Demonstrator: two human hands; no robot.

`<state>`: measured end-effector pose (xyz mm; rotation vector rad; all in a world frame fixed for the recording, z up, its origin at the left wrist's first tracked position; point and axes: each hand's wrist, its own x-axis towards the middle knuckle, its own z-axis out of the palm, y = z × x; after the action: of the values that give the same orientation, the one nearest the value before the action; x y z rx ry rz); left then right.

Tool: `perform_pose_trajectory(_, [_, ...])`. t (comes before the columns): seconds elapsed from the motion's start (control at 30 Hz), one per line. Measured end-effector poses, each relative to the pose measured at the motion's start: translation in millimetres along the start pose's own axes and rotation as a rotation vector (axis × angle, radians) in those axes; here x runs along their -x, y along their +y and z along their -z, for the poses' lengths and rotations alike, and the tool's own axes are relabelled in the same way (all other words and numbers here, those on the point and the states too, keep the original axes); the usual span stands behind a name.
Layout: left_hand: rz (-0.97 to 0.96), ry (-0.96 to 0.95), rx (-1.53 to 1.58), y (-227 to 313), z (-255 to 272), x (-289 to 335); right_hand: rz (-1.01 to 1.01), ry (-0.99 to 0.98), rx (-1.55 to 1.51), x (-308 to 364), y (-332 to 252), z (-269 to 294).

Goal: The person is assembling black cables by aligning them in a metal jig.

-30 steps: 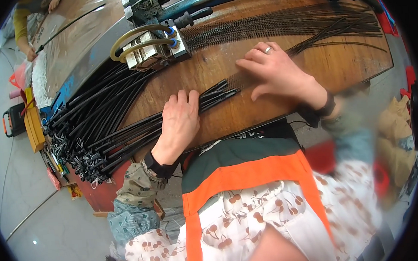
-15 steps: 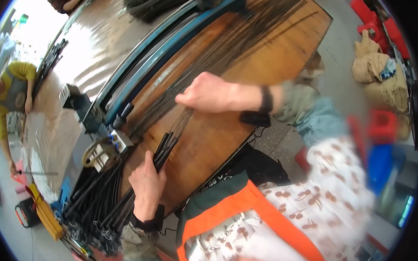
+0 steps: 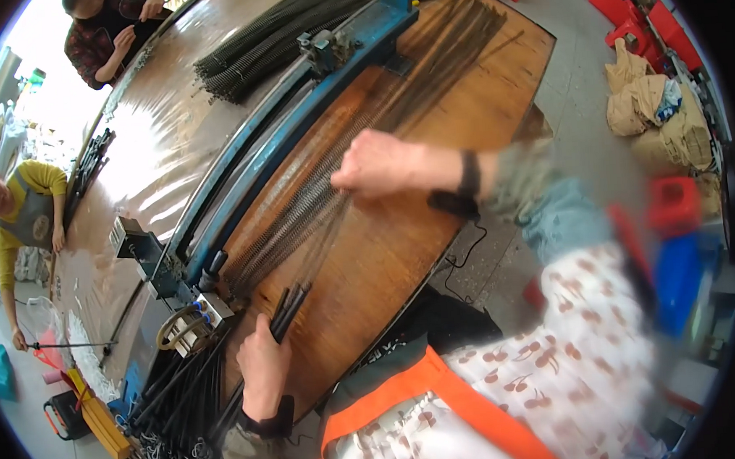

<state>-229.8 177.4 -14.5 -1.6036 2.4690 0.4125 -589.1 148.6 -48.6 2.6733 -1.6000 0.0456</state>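
My left hand (image 3: 263,362) is closed around a small bundle of black tubes (image 3: 289,310), whose upper ends stick out past the fingers. From those ends, thin long coil springs (image 3: 323,253) run up toward my right hand (image 3: 378,163). That hand is a closed fist above the wooden board (image 3: 378,262), with the springs reaching its fingers. Motion blurs the strands, and the fingertips are partly hidden. Beyond the fist a layer of dark coil springs (image 3: 303,204) lies lengthwise on the board.
A blue metal rail frame (image 3: 271,133) with a small clamp device (image 3: 197,326) borders the board. Black rods (image 3: 172,410) with metal hooks pile at lower left. Springs (image 3: 264,55) lie bundled behind the frame. Two people work across the table; red bins (image 3: 673,204) stand on the right.
My right fist has shifted slightly right, away from the left hand. The springs between my hands look more stretched out and blurred. The view has tilted, showing more of the person at the top.
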Motion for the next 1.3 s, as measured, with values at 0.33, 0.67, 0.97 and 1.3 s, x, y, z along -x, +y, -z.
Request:
perform_pose_trajectory(0.33, [-0.123, -0.012, 0.053, -11, -33, -13, 0.008, 0.016, -0.272, 4, -34, -40])
perform_pose_trajectory(0.67, [-0.181, 0.203, 0.152, -4, -50, -4, 0.207, 0.213, -0.315, -6, -59, -41])
perform_pose_trajectory(0.97, [-0.043, 0.122, 0.08, 0, -4, 2, -0.019, 0.374, 0.152, 10, 8, 46])
perform_pose_trajectory(1.3, [-0.01, -0.135, -0.034, -4, 12, 39, 0.04, 0.244, -0.269, 44, -58, -25])
